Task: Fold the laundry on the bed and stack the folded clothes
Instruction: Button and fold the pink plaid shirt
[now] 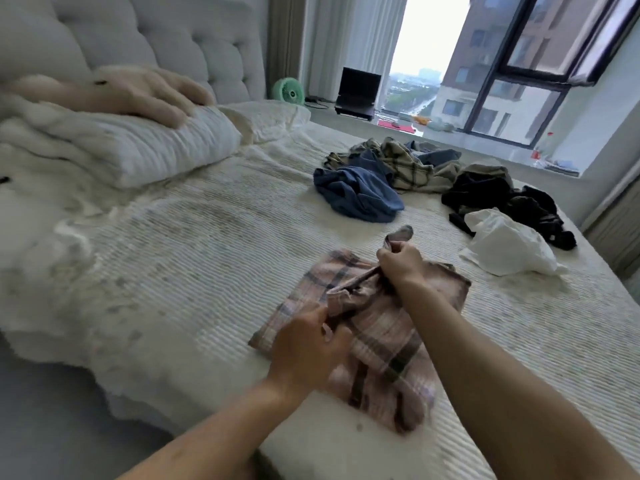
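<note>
1. A pink plaid shirt (377, 327) lies partly folded on the near part of the bed (194, 237), just in front of the person.
2. The left hand (308, 348) rests on the near left part of the shirt, its fingers curled and pinching a fold of the cloth.
3. The right hand (400, 265) is at the far edge of the shirt, its grip closed around a bunched piece of the fabric that is lifted a little off the bed.
4. Farther away lies a loose heap: a blue garment (356, 195) on the left, touching a cream plaid garment (408, 164) behind it.
5. To the right of that heap sits a black pile of clothes (502, 199), and a white garment (505, 244) lies against its near side.
6. At the far left, pillows (138, 147) are stacked against the tufted headboard (194, 39).
7. A green fan (287, 91) and an open laptop (356, 95) stand on the floor beyond the bed, near the window (512, 81).
</note>
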